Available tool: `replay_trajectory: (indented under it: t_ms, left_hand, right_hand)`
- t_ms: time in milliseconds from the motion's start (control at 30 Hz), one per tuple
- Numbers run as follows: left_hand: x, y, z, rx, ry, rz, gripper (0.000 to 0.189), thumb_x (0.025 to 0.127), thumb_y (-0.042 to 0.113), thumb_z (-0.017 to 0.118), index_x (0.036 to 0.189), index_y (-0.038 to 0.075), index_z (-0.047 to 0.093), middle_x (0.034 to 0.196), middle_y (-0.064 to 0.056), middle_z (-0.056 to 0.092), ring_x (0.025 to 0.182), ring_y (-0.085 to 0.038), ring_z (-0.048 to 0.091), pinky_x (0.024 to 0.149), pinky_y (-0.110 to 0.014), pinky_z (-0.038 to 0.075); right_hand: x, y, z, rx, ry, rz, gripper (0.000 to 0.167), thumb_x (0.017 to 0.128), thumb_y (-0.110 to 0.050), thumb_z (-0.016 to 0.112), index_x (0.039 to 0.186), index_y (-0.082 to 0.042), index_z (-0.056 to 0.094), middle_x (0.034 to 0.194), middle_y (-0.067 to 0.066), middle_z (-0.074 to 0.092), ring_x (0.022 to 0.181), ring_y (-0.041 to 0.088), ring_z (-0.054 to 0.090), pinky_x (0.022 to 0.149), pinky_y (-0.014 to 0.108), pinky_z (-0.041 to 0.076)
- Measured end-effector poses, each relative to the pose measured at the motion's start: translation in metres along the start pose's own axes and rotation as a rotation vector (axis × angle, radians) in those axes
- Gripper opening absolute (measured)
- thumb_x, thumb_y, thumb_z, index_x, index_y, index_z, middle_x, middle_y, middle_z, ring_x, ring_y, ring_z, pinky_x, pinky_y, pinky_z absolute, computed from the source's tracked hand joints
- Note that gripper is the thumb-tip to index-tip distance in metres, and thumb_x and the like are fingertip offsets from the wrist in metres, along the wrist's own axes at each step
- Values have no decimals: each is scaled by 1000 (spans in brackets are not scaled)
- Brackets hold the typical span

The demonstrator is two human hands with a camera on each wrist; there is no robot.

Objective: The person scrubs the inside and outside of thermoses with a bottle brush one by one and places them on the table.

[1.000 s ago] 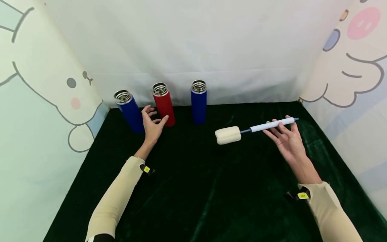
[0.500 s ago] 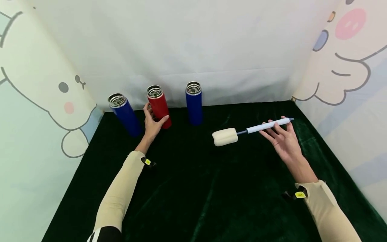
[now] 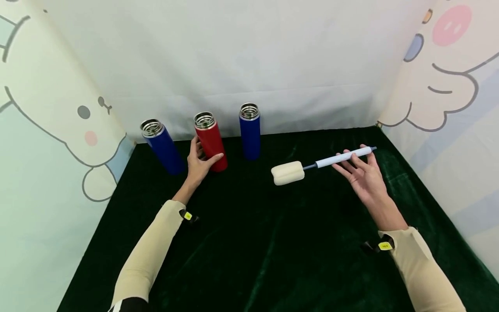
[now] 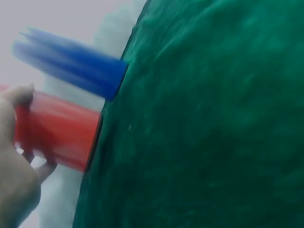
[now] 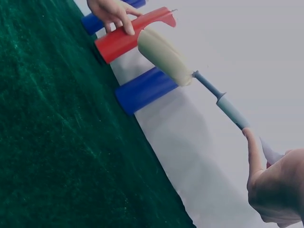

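Observation:
My left hand [image 3: 198,167] grips a red, lidless metal bottle [image 3: 212,141] round its lower body, thumb on the near right side and fingers behind. In the left wrist view the same red bottle [image 4: 61,130] lies between thumb and fingers. Whether its base touches the cloth I cannot tell. My right hand [image 3: 366,180] holds a bottle brush by its pale blue handle [image 3: 343,157], between thumb and fingers. The cream sponge head [image 3: 288,173] points left, above the cloth. In the right wrist view, the sponge [image 5: 164,54] overlaps the bottles behind.
One open-topped blue bottle [image 3: 163,149] stands left of the red one, and another blue bottle [image 3: 250,136] stands to its right. Dark green cloth [image 3: 241,242] covers the table. A white curtain [image 3: 249,52] hangs behind, with cartoon-printed panels at both sides.
My left hand has closed round the red bottle, which has moved slightly right and nearer to me. The right hand keeps hold of the brush, nearly still.

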State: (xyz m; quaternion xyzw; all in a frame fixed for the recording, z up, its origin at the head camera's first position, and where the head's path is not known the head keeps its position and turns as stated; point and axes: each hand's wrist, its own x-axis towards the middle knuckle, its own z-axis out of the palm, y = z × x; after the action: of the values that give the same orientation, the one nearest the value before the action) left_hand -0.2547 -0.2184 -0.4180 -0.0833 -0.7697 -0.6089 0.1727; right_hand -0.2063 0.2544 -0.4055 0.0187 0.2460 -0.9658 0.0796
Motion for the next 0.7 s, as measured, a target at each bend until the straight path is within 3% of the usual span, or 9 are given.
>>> replay_trajectory:
  t_ms: [167,433,700]
  left_hand:
    - [-19,15,7,-32,-121,-24,87,85,0,79,158,14,32,141,-21,57,118,-21,64,103,-56,53]
    - [-41,30,19,-26,-279,-63,93,86,-1,77,162,14,26,143,-23,55,125,-36,61,102,-55,55]
    - [-47,3,28,83,-367,42,102,80,-2,84,163,17,27,142,-23,57,126,-41,62,100,-60,55]
  right_hand:
    - [2,-3,2,34,-6,-10,56,104,2,50,145,-33,37,128,15,54,119,37,67,92,57,59]
    - [12,-7,16,47,-19,-58,55,102,2,54,144,-31,43,123,15,59,118,35,68,90,55,60]
    - [24,-11,41,120,-122,-134,41,102,1,53,134,-24,45,116,18,62,114,39,69,88,55,61]
